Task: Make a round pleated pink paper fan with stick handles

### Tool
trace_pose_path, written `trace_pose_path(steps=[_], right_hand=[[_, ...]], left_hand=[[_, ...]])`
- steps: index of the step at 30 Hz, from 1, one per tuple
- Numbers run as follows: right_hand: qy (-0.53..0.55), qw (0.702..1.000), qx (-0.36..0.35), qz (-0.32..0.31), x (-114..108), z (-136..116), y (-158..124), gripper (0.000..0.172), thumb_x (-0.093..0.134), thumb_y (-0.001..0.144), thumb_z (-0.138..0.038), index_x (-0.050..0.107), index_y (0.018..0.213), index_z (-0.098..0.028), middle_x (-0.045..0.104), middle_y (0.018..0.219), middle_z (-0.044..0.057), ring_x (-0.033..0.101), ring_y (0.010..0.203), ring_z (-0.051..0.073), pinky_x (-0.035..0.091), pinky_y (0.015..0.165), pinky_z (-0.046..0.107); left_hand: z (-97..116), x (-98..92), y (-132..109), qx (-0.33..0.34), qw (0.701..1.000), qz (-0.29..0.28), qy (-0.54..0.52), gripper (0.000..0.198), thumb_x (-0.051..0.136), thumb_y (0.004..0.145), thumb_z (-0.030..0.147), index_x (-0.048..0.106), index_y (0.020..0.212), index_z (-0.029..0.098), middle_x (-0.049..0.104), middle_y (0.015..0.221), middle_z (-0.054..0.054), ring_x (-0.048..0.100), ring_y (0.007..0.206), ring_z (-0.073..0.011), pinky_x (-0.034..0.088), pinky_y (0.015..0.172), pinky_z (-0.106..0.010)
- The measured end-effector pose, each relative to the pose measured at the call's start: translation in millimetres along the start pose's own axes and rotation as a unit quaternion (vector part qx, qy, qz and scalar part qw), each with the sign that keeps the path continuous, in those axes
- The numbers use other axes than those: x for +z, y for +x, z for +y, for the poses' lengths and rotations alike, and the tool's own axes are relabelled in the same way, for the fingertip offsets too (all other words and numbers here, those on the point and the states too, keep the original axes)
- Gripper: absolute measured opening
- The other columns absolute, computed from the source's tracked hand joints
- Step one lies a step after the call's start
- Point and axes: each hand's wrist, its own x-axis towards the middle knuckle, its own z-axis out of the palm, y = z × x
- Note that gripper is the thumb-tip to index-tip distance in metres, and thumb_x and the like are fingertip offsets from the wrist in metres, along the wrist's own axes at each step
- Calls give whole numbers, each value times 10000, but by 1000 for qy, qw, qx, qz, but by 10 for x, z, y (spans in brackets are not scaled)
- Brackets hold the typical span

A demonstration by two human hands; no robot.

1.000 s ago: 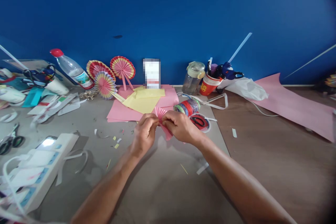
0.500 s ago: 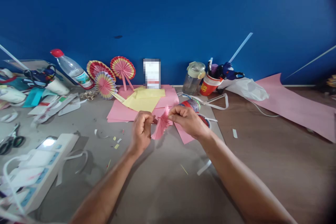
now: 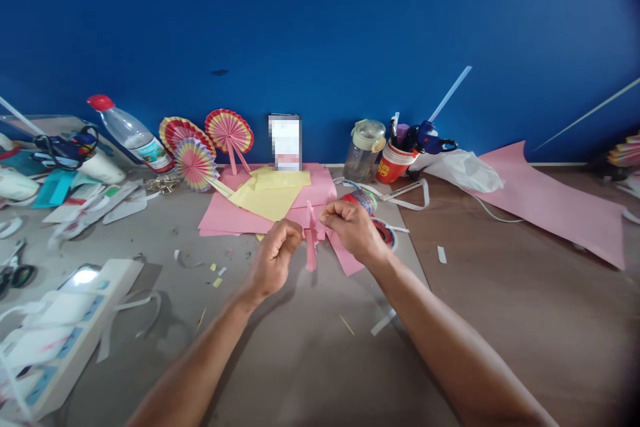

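Note:
A piece of pink pleated paper (image 3: 311, 250) is held up between my two hands above the table, seen nearly edge-on as a narrow upright strip. My left hand (image 3: 274, 255) is closed in a pinch at its left side, fingertips touching the paper. From the right, my right hand (image 3: 354, 227) is closed too, thumb and forefinger pinched at the paper's edge; whatever else lies between these fingertips is too small to make out. Behind the hands lie pink sheets (image 3: 225, 217) with yellow paper (image 3: 267, 200) on top.
Finished pleated paper fans (image 3: 229, 132) stand by the wall, near a tilted bottle (image 3: 133, 133). A phone (image 3: 285, 141) leans there too. To the right are a clear jar (image 3: 364, 150), a red cup (image 3: 393, 167) and yarn (image 3: 365, 200). A power strip (image 3: 75, 347) lies left.
The pink pleated paper has turned from showing its spread folds to nearly edge-on. My left hand has shifted slightly right against the paper; the view has swung slightly right.

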Motion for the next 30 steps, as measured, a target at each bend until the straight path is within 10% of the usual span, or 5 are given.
trace_pose_path(steps=[30], right_hand=[[-54, 996, -51, -45, -14, 48, 26, 248, 498, 805, -313, 574, 619, -168, 497, 573, -18, 448, 598, 121, 344, 568, 237]], left_hand=[[-31, -18, 47, -61, 995, 73, -13, 203, 491, 881, 342, 533, 757, 187, 554, 692, 0, 524, 676, -133, 424, 665, -258]])
